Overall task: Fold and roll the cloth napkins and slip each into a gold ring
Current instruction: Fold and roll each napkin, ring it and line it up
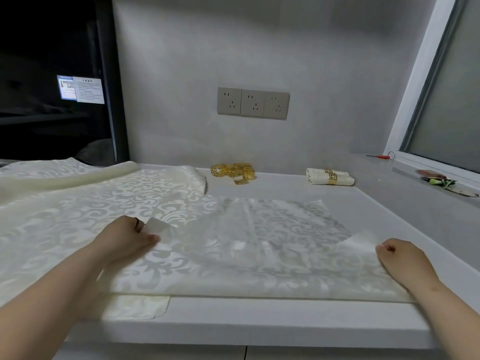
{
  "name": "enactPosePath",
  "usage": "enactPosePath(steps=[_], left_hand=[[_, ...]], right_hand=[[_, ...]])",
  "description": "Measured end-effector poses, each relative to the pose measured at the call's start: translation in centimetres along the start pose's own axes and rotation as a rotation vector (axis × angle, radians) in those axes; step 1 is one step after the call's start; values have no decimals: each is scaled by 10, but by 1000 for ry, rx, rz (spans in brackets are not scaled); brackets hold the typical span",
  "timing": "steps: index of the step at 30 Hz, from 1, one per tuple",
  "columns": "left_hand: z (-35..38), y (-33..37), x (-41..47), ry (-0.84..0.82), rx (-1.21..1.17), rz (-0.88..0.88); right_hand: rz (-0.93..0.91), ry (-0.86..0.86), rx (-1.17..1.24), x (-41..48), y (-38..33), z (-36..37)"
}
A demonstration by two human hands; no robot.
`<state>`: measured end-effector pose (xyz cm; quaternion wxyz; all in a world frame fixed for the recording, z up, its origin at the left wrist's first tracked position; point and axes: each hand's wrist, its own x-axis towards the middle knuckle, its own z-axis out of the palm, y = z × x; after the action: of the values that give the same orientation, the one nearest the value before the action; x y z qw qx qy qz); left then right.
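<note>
Two corners of the soft, light, likely slippery napkin [259,245] were pinched, one by the left hand [127,236], one by the right hand [400,258].

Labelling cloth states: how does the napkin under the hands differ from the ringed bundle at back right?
The flat napkin lies spread open at the near edge; the ringed bundle is rolled tight near the wall. The flat napkin wears no ring; the ringed bundle has gold bands round its middle. The left hand and right hand pinch the flat napkin's corners; nothing touches the ringed bundle. Both are cream cloth.
</note>
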<state>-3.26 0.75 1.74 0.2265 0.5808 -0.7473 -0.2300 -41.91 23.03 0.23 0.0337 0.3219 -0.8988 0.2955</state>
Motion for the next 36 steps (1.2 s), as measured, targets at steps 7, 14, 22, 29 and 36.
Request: enactPosePath(steps=[7, 14, 22, 29, 36], left_hand=[[2, -8, 13, 14, -37, -17], [-1, -6, 18, 74, 60, -22], [33, 53, -68, -15, 47, 589], [67, 49, -66, -42, 411, 658], [44, 16, -57, -254, 508, 392]], right_hand=[[79, -9, -61, 17, -6, 14], [99, -77, -132, 12, -16, 14], [-351, -123, -165, -44, -88, 27], [-596, -590, -59, -96, -126, 59], [-534, -621, -306, -62, -97, 57]])
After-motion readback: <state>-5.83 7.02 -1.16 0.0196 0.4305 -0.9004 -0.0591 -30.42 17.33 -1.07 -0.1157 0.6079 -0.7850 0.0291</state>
